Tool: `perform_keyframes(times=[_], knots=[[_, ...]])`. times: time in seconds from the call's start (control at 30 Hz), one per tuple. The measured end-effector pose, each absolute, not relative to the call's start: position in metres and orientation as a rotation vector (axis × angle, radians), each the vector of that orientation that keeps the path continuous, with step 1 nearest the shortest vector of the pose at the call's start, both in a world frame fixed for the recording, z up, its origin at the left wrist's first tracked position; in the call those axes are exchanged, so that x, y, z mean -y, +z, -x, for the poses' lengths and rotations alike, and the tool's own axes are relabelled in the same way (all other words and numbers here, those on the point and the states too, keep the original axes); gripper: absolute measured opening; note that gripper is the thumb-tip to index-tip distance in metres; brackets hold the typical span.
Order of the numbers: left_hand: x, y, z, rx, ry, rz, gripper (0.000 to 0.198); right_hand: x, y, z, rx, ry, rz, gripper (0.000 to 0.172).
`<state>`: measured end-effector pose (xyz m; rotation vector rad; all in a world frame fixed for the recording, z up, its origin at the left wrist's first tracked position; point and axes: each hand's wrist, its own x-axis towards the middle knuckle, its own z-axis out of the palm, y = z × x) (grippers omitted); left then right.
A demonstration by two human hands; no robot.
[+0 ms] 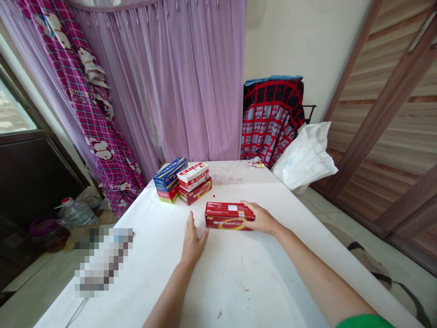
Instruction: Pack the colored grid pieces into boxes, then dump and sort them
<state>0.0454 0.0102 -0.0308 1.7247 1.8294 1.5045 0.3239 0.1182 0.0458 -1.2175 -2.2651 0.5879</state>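
A long red cardboard box point(221, 214) with a yellow swoosh lies on the white table in front of me. My right hand point(261, 218) is wrapped round its right end, thumb on the near side and fingers over the top. Just off the box's left end, my left hand point(194, 241) is held with thumb and fingers apart, holding nothing. Farther back on the left are two stacks: a blue box point(170, 175) on a red and green box point(168, 195), and a white and red box point(193, 176) on another red box point(195, 191).
Small colourful packets point(256, 162) lie at the table's far right. A white plastic bag point(303, 155) hangs beside the right edge. A blurred-out object point(105, 259) with a cable is at the left edge. Purple curtains point(201, 82) hang behind the table point(235, 282).
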Motion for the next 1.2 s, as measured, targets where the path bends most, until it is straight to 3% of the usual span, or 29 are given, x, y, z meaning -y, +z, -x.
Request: perform_keyframes(times=[0.2, 0.33, 0.47, 0.73, 1.2], knots=[[-0.015, -0.042, -0.036, -1.789, 1.567, -1.565, 0.053, -0.156, 0.05, -0.326, 1.964, 0.374, 1.677, 0.077], [-0.016, -0.046, -0.036, -1.799, 1.581, -1.612, 0.045, -0.181, 0.046, -0.321, 1.816, 0.311, 1.805, 0.076], [-0.016, -0.047, -0.036, -1.827, 1.56, -1.651, 0.041, -0.188, 0.027, -0.318, 1.713, 0.275, 1.766, 0.08], [-0.026, -0.04, -0.036, -2.074, 1.28, -1.975, 0.036, -0.171, -0.021, -0.328, 1.361, 0.487, 1.517, 0.114], [-0.129, -0.029, -0.054, -2.038, 0.92, -2.255, 0.043, -0.174, -0.007, -0.323, 1.492, 0.569, 1.659, 0.103]])
